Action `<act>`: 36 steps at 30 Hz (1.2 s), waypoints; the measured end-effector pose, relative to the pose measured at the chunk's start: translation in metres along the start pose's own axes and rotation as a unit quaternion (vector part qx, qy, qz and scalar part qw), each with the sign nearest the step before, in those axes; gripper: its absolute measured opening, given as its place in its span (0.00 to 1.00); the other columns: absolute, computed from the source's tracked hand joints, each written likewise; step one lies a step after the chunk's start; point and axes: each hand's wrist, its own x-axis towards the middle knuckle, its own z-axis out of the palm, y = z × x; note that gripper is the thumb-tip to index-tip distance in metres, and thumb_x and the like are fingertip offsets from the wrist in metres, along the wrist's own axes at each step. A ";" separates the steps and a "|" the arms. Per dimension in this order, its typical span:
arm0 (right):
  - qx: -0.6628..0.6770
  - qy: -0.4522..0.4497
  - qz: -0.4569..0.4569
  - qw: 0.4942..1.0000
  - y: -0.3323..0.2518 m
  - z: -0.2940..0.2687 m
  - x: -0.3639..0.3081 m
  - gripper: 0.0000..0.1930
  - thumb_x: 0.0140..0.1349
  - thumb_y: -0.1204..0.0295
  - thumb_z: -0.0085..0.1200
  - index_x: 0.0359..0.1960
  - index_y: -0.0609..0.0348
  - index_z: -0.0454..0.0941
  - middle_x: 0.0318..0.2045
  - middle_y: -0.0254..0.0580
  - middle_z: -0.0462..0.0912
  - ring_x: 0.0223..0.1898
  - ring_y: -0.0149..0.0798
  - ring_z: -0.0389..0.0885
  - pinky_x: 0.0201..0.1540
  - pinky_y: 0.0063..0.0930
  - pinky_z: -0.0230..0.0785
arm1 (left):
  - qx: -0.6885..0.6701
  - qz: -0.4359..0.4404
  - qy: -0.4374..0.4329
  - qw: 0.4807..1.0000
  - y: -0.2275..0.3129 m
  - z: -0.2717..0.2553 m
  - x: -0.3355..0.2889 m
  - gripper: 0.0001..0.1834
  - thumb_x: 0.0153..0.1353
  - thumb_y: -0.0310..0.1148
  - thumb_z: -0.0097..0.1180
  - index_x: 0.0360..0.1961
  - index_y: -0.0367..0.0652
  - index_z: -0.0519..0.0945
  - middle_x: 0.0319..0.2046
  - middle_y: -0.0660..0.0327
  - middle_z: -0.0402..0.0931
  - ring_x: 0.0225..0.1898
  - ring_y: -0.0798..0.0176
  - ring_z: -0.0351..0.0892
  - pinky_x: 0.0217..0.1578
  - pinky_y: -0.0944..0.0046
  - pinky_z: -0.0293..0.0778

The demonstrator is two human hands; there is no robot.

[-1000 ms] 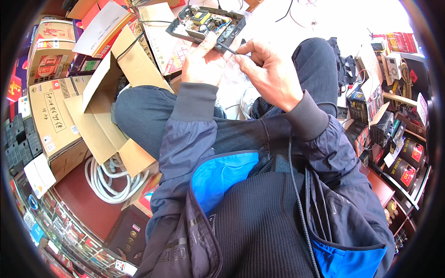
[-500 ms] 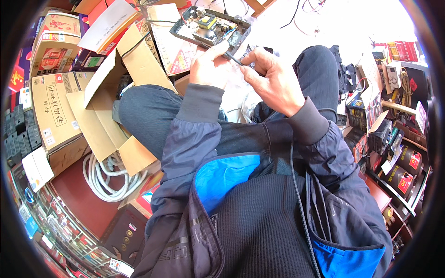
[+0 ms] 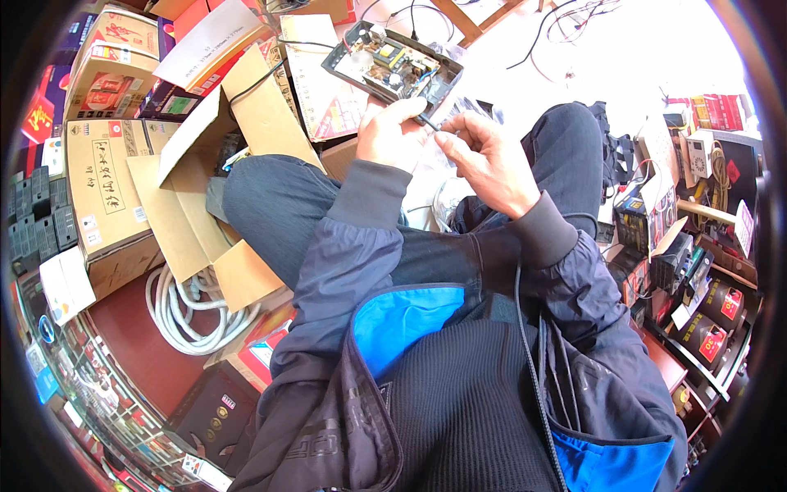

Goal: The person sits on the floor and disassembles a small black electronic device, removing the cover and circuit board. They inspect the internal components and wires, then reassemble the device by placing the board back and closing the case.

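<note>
Between my hands is a thin black rod-like piece (image 3: 429, 123), too small to tell whether it is a cable end or a tool. My left hand (image 3: 388, 135) closes its thumb and fingers on the upper end. At the lower end, the bent fingers and thumb of my right hand (image 3: 489, 157) pinch it. Just beyond my left hand lies an opened black electronic case (image 3: 449, 75), tilted. Inside it a circuit board (image 3: 389, 57) shows, with a yellow component and some blue wires. Whether my left hand touches the case cannot be made out.
My bent knees flank the work. At left are an open cardboard box (image 3: 176, 209), a closed carton (image 3: 106, 184) and a coil of pale hose (image 3: 176, 316). Loose black cables (image 3: 574, 20) lie on the bright floor ahead. Shelves with boxed goods (image 3: 709, 328) stand at right.
The whole view has shifted, so the scene sits slightly lower and further right. Both hands keep their hold on the black rod-like piece, with only slight finger movement.
</note>
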 end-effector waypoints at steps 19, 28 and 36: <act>0.106 -0.050 0.045 0.992 0.002 0.001 0.021 0.09 0.75 0.68 0.55 0.41 0.60 0.82 0.25 0.25 0.76 0.20 0.19 0.70 0.24 0.18 0.65 | -0.129 -0.006 -0.016 0.992 0.006 0.026 -0.012 0.31 0.63 0.14 0.51 0.69 0.37 0.69 0.57 0.53 0.78 0.58 0.53 0.80 0.60 0.53 0.77; 0.126 -0.066 0.059 0.988 -0.002 -0.001 0.020 0.11 0.77 0.66 0.55 0.42 0.61 0.82 0.27 0.27 0.77 0.23 0.20 0.73 0.27 0.19 0.68 | -0.122 -0.002 -0.026 0.992 0.007 0.027 -0.013 0.36 0.58 0.13 0.49 0.70 0.38 0.65 0.59 0.52 0.76 0.60 0.51 0.78 0.63 0.52 0.75; 0.150 -0.022 0.018 0.988 0.004 0.003 0.016 0.09 0.74 0.67 0.62 0.43 0.61 0.82 0.29 0.28 0.80 0.28 0.20 0.73 0.32 0.19 0.69 | -0.030 -0.003 0.017 0.999 -0.001 0.015 -0.011 0.34 0.58 0.13 0.49 0.69 0.39 0.67 0.56 0.52 0.77 0.57 0.52 0.80 0.61 0.52 0.77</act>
